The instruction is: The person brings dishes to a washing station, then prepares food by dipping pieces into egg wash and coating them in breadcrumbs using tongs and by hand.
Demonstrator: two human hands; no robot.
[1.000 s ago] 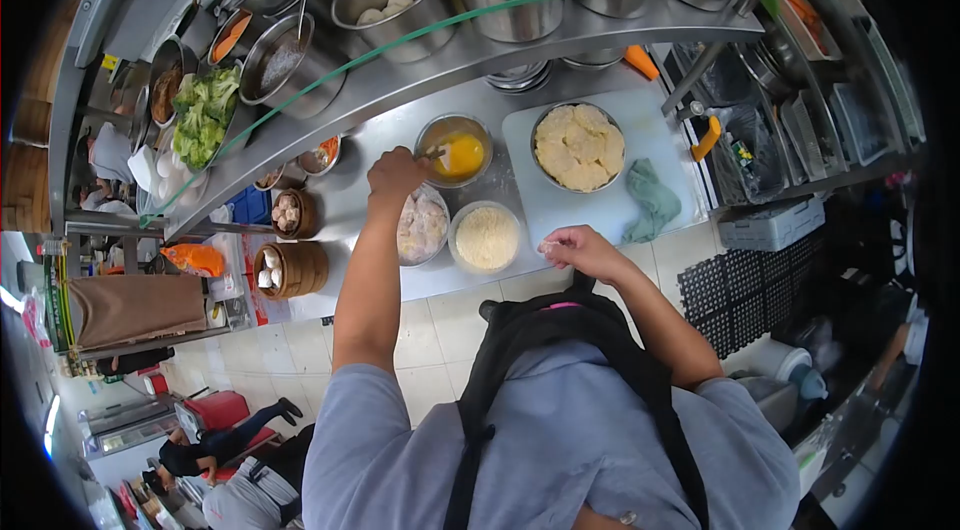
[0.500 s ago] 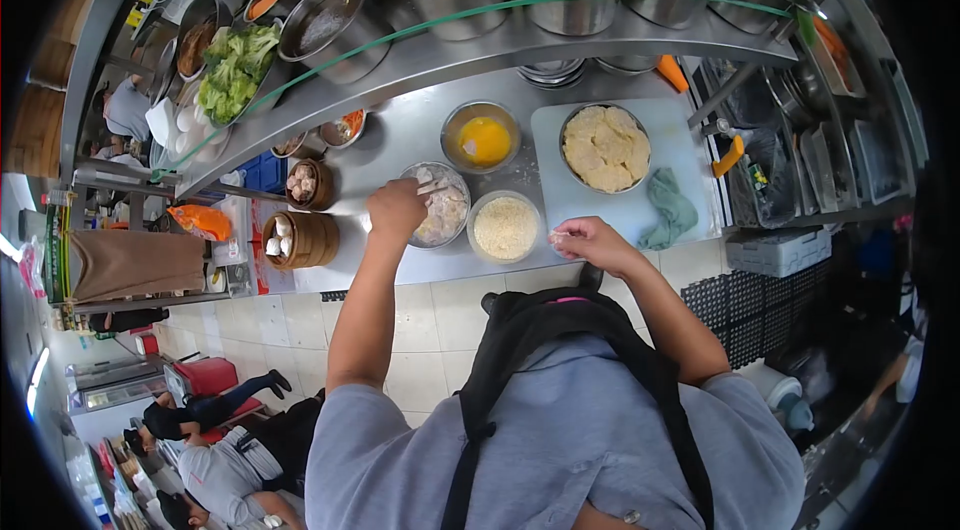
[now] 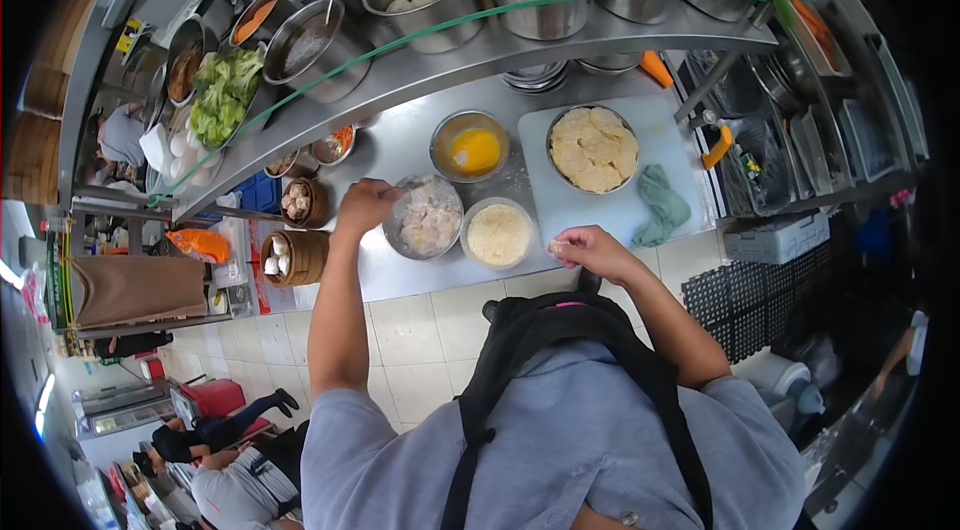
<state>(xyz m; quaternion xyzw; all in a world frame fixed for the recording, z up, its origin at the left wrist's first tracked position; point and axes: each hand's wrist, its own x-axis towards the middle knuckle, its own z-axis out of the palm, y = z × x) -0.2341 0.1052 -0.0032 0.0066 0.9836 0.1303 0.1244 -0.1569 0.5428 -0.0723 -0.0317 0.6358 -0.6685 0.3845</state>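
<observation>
My left hand (image 3: 368,205) is at the upper left rim of a metal bowl (image 3: 424,220) of pale, flour-dusted pieces, its fingers closed on the rim. Close to the table's front edge, my right hand (image 3: 592,252) hovers with curled fingers and pale residue on the fingertips; whether it holds anything is hidden. Between my hands stands a bowl of breadcrumbs (image 3: 498,235). Behind it is a metal bowl with beaten egg (image 3: 474,151). A round metal container of crumb-coated pieces (image 3: 593,149) rests on the white cutting board (image 3: 545,125), with a green cloth (image 3: 661,205) beside it.
Bamboo steamers (image 3: 296,258) stand at the left end of the table. A raised metal shelf (image 3: 480,70) crosses the back, bearing metal pots (image 3: 538,15) and leafy greens (image 3: 222,95). An orange handle (image 3: 656,68) lies behind the board. Other people (image 3: 245,485) are at lower left.
My left hand has moved from over the floured pieces to the bowl's upper left rim. The bowl has shifted slightly toward me and left. My right hand stays near the same place.
</observation>
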